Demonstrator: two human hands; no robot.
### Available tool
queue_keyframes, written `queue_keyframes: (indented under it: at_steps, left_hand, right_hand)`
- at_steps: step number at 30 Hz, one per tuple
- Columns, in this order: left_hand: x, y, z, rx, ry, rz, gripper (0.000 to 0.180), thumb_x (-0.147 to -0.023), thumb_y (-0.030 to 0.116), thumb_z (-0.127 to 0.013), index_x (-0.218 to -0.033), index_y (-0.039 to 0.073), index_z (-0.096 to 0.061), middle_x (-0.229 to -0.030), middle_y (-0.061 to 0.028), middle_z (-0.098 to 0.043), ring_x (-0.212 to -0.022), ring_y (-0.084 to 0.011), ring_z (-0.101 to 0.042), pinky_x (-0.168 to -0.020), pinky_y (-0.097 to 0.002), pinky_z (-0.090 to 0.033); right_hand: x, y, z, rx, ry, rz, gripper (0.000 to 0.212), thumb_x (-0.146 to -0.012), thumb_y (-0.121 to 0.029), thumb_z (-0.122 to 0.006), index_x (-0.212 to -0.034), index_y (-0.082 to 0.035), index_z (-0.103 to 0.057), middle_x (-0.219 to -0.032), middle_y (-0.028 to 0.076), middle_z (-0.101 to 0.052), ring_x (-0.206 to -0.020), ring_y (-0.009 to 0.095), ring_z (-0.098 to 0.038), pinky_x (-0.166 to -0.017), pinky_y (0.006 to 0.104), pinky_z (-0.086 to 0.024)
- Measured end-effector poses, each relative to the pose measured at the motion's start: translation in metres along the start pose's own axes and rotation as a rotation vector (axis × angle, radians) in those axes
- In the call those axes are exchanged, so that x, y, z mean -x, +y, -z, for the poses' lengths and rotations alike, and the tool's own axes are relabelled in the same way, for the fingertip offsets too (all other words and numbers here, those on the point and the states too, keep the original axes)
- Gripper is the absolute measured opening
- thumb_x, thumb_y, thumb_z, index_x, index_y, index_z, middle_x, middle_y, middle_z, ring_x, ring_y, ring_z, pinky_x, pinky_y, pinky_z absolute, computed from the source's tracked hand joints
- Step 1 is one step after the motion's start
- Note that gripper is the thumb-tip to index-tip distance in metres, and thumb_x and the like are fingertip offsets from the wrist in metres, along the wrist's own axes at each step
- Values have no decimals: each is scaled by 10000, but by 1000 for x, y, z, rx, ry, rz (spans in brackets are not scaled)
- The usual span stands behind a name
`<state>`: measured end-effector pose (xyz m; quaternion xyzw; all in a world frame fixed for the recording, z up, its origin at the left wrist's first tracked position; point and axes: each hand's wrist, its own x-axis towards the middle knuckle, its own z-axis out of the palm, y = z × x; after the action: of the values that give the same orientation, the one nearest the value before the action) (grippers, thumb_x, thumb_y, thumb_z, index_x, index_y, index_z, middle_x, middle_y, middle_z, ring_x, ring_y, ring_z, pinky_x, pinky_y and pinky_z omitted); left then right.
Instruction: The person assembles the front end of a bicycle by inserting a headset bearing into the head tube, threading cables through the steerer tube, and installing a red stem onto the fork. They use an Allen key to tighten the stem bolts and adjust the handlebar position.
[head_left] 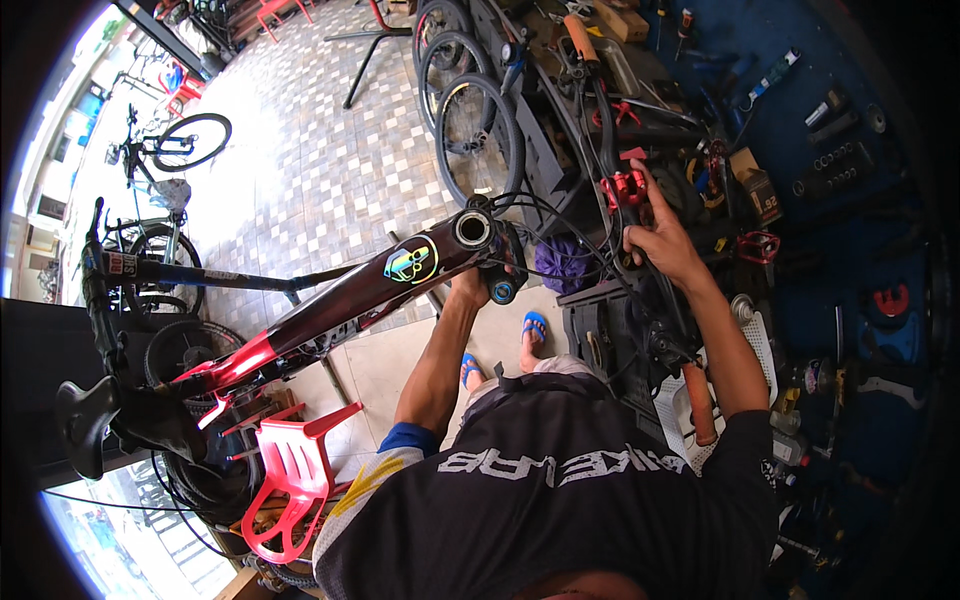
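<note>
A dark red bicycle frame (350,300) stretches diagonally across the left, its open head tube (472,229) near the middle. Just below that, my left hand (467,289) is closed against a dark round part with a blue ring (503,290); its fingers are mostly hidden behind it. On my right, a handlebar (603,130) with orange grips lies over the bench side, a red stem (624,190) clamped on it. My right hand (662,238) is curled at the stem, index finger stretched along it, the other fingers bent around the bar and cables.
Loose black cables (560,225) run between frame and handlebar. A purple bundle (562,264) sits beside the bench. Several wheels (478,140) stand ahead. To the left are a red plastic chair (290,475), a saddle (88,425) and other bicycles. Tools hang on a blue board (800,330) at right.
</note>
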<state>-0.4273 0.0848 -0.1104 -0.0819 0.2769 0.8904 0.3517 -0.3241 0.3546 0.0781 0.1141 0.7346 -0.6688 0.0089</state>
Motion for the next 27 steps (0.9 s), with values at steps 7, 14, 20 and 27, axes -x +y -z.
queue_keyframes:
  at_steps: [7, 14, 20, 27]
  left_hand:
    - [1, 0, 0, 40, 21, -24, 389, -961, 406, -524, -1104, 55, -610, -955, -76, -676, -740, -213, -628, -607, -343, -530]
    - [-2, 0, 5, 100, 5, -28, 383, -956, 407, -543, -1129, 72, -606, -984, -69, -672, -782, -210, -623, -618, -346, -530]
    - [1, 4, -4, 144, -71, -24, 318, -949, 297, -573, -1123, 32, -603, -962, -124, -661, -751, -244, -621, -617, -377, -555]
    - [3, 0, -5, 48, 88, -66, 449, -956, 458, -508, -1061, 35, -614, -891, -108, -643, -728, -221, -604, -594, -351, -531]
  right_hand:
    - [0, 33, 0, -60, 40, -73, 916, -843, 45, -523, -1589, -266, -92, -961, 87, -587, -653, 132, -594, -505, 271, -489]
    - [1, 44, -3, -104, 116, -85, 914, -851, 11, -554, -1583, -229, -62, -848, 75, -594, -623, 143, -612, -499, 285, -508]
    - [-12, 77, 7, 166, 224, -31, 907, -860, -92, -634, -1565, -93, -64, -868, 99, -620, -671, 201, -649, -582, 345, -538]
    - [-9, 86, -7, 698, 510, 38, 978, -816, -208, -706, -1546, -26, -81, -1110, 261, -664, -979, 441, -664, -866, 459, -517]
